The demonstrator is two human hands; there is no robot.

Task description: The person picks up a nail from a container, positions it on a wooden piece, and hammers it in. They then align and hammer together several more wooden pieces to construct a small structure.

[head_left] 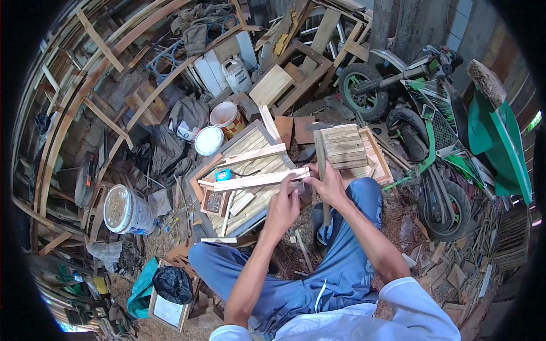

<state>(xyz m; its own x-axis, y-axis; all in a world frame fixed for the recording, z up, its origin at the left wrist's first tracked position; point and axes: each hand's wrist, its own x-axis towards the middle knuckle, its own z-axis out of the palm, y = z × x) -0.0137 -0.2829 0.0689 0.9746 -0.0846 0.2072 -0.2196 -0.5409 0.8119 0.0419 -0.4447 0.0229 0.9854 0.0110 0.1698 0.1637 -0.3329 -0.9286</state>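
A pale wooden strip (pixel 250 180) lies slantwise above the workboard, its right end between my hands. My left hand (pixel 283 209) is closed on that strip near the right end, fingers bent around its lower edge. At the very tip of the strip, the thumb and finger of my right hand (pixel 330 184) are pinched together; anything tiny between them is too small to make out. A hammer (pixel 321 150) stands in my right hand, its handle running through the grip and its dark head pointing away from me. A blue tape measure (pixel 223 174) rests just beyond the strip.
Beneath lies a slatted workboard (pixel 250 145) with a small box of nails or screws (pixel 214 202). A slatted wooden panel (pixel 344 146) is at its right. Buckets (pixel 122 210) stand left, a green motorbike (pixel 426 125) right. Wood scraps (pixel 455 275) litter the floor.
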